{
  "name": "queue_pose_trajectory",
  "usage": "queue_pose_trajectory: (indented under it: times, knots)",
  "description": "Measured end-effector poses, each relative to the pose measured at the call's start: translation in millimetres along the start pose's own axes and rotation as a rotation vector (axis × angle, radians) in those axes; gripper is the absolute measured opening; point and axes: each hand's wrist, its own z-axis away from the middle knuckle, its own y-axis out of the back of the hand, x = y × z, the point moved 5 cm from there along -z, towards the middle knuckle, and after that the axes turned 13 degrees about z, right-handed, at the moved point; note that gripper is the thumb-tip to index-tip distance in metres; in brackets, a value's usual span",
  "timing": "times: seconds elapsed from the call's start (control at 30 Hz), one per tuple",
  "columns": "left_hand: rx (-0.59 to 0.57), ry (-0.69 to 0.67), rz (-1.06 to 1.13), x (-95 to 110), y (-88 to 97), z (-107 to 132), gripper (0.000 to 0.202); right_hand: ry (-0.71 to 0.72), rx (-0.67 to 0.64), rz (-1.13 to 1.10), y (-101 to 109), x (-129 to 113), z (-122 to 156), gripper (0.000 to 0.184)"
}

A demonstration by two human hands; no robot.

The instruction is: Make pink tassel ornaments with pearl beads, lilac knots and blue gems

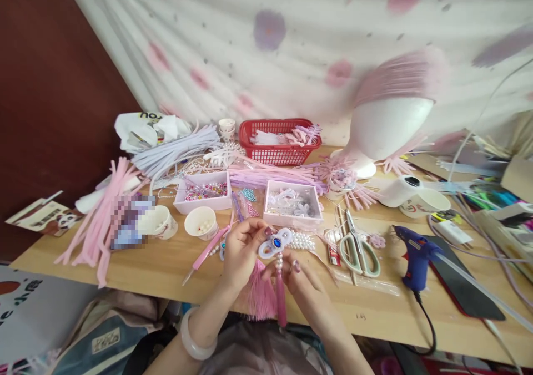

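Note:
My left hand [244, 253] pinches a white looped ornament with a blue gem [275, 242] near the table's front edge. From the ornament hang a short string of beads and pink tassels [263, 294]. My right hand [303, 284] is just below and to the right, its fingers closed around the bead string and a tassel cord. A strand of white pearls [300, 241] lies right behind the ornament. A pale bangle is on my left wrist.
Two white trays [202, 191] [293, 202] of beads, paper cups [200, 222], a red basket [278, 141], pink and white pipe cleaners [102, 219], scissors [358, 248], a blue glue gun [414, 256], a foam head with a pink headdress [389, 125] and a dark tablet [468, 286] crowd the wooden table [158, 269].

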Motion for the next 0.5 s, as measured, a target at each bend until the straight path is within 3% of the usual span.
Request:
queue_pose_trajectory:
  times: [0.1, 0.3, 0.4, 0.5]
  knots:
    - [-0.064, -0.016, -0.054, 8, 1.1, 5, 0.028, 0.015, -0.051, 0.129, 1, -7, 5, 0.048]
    - [-0.252, 0.044, -0.195, -4, 10.6, 26, 0.015, 0.052, 0.065, 0.409, 43, -11, 11, 0.041]
    - [-0.27, 0.066, -0.297, -20, 23.3, 26, 0.013, 0.038, 0.094, 0.535, 55, -14, 7, 0.034]
    - [-0.223, 0.064, -0.464, -33, 38.3, 18, 0.015, -0.002, 0.019, 0.791, 54, -14, -2, 0.022]
